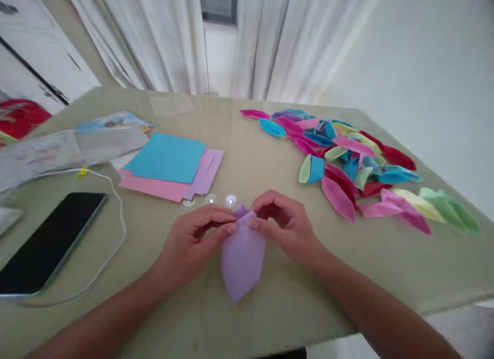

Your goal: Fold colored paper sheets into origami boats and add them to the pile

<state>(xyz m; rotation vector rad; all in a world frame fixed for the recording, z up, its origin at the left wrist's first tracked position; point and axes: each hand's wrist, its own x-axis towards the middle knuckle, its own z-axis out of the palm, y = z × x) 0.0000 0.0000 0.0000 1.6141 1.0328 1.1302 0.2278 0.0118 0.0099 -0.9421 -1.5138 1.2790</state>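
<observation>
A light purple folded paper [244, 261] is held between both hands over the table, its lower end tapering to a point towards me. My left hand [195, 240] pinches its upper left edge between thumb and fingers. On the other side, my right hand [287, 225] grips the upper right edge, thumb in front and fingers behind. A small folded flap stands up at the top, between the fingertips. Just beyond the hands lie a few small clear round pieces [230, 200].
Left of centre lies a stack of blue, pink and purple paper sheets [170, 155]. A phone [50, 240] and a white cable [122, 220] are further left, near printed sheets [42, 155]. Many coloured folded paper pieces [343, 186] are heaped on the right of the table [231, 137].
</observation>
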